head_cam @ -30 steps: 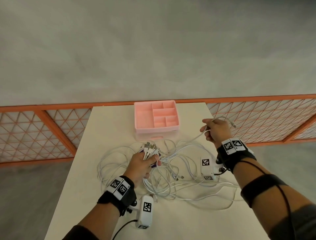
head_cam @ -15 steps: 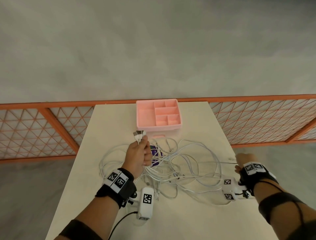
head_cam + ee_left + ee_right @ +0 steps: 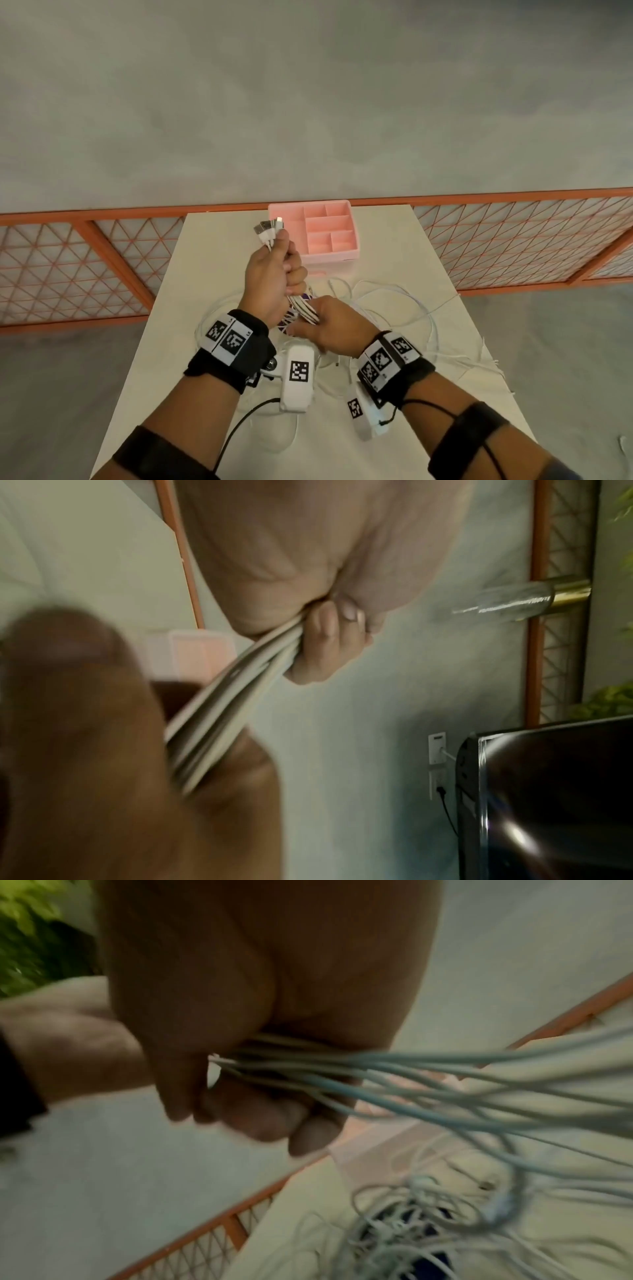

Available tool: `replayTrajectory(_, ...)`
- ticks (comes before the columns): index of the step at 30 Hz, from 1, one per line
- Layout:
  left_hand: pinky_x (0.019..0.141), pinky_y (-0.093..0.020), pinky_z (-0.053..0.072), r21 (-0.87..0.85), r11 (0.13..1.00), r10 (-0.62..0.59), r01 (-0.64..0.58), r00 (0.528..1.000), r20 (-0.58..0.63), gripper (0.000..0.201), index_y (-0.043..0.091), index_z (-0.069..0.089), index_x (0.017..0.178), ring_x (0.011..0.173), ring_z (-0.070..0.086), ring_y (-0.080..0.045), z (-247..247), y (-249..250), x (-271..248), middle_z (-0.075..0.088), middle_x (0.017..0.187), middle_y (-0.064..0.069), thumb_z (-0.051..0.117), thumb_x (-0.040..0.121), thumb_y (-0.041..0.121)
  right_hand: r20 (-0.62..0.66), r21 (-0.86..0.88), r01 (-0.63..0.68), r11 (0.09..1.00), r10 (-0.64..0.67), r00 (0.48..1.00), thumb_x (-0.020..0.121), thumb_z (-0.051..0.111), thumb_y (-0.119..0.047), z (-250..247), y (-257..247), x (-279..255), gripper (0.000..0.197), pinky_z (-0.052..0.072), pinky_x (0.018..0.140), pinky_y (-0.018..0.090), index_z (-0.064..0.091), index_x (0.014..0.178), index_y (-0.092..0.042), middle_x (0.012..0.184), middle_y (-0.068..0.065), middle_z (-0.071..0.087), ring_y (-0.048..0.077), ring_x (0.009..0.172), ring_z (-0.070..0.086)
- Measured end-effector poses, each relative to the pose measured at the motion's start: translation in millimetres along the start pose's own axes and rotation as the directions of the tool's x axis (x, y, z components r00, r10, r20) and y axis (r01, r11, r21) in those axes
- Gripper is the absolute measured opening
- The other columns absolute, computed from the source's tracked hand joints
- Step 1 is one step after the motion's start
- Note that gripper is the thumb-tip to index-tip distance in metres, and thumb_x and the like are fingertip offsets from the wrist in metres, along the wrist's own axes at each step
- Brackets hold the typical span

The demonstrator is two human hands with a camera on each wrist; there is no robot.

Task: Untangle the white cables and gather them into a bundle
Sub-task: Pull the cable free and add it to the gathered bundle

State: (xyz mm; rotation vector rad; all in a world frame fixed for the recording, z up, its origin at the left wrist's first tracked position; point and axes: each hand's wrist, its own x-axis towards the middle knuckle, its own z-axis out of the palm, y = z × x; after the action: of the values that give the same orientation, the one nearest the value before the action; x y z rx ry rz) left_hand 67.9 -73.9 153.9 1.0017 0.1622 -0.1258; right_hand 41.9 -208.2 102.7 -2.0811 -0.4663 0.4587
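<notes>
My left hand (image 3: 279, 270) is raised above the table and grips several white cables (image 3: 305, 306) in a fist; their plug ends (image 3: 269, 228) stick out above the thumb. Just below it my right hand (image 3: 325, 325) closes round the same strands. The left wrist view shows the cables (image 3: 236, 693) running taut from my left hand's fist (image 3: 329, 639) down into the right hand. In the right wrist view the strands (image 3: 394, 1074) fan out from the curled fingers (image 3: 260, 1118) toward loose loops (image 3: 411, 1218) on the table. More loops (image 3: 411, 308) trail to the right.
A pink compartment tray (image 3: 346, 254) stands at the far end of the white table (image 3: 394, 246). A dark purple object (image 3: 286, 320) lies under the cable pile. An orange lattice fence (image 3: 85, 267) runs behind the table. The table's right edge (image 3: 493, 363) has cable ends hanging near it.
My left hand has lifted the plug ends up and away from the table. My right hand has come in from the right edge and taken hold of the strands under the left fist.
</notes>
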Motion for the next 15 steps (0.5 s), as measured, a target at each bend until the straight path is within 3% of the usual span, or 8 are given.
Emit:
replayTrajectory(4, 0.036, -0.017, 0.019, -0.054, 0.998, 0.026, -0.029, 0.998, -0.063, 0.037, 0.016, 0.048, 0.077, 0.041, 0.021, -0.006, -18, 14, 3, 0.030, 0.054, 0.006, 0.045, 0.105, 0.041, -0.081, -0.133, -0.073, 0.988, 0.063, 0.995, 0.091, 0.062, -0.048, -7, 28, -8, 0.036, 0.041, 0.059, 0.027, 0.065, 0.076, -0.016, 0.063, 0.000, 0.059, 0.003, 0.052, 0.047)
replayTrajectory(8, 0.036, -0.016, 0.019, -0.087, 0.996, 0.026, -0.035, 0.995, -0.094, 0.038, 0.016, 0.048, 0.076, 0.039, 0.021, -0.005, -27, 9, 1, 0.030, 0.053, 0.006, 0.043, 0.105, 0.040, -0.039, -0.223, -0.100, 0.970, 0.094, 0.995, 0.091, 0.062, -0.049, -20, 42, -17, 0.030, 0.042, 0.059, 0.025, 0.058, 0.065, -0.035, 0.061, -0.006, 0.056, 0.004, 0.053, 0.050)
replayTrajectory(11, 0.035, -0.016, 0.020, -0.097, 0.994, 0.035, -0.047, 0.993, -0.117, 0.040, 0.017, 0.048, 0.074, 0.039, 0.021, -0.004, -37, 8, 1, 0.031, 0.052, 0.007, 0.042, 0.105, 0.040, -0.051, -0.319, -0.136, 0.938, 0.127, 0.991, 0.092, 0.063, -0.045, -35, 60, -25, 0.034, 0.043, 0.059, 0.025, 0.053, 0.062, -0.031, 0.059, -0.008, 0.056, 0.002, 0.054, 0.053)
replayTrajectory(15, 0.035, -0.017, 0.018, -0.113, 0.990, 0.059, -0.081, 0.980, -0.191, 0.039, 0.018, 0.048, 0.074, 0.039, 0.021, -0.004, -57, 17, 5, 0.030, 0.052, 0.008, 0.043, 0.105, 0.042, -0.129, -0.406, -0.241, 0.882, 0.205, 0.970, 0.091, 0.063, -0.040, -61, 95, -47, 0.034, 0.043, 0.066, 0.033, 0.049, 0.062, -0.029, 0.061, -0.007, 0.051, 0.016, 0.064, 0.053)
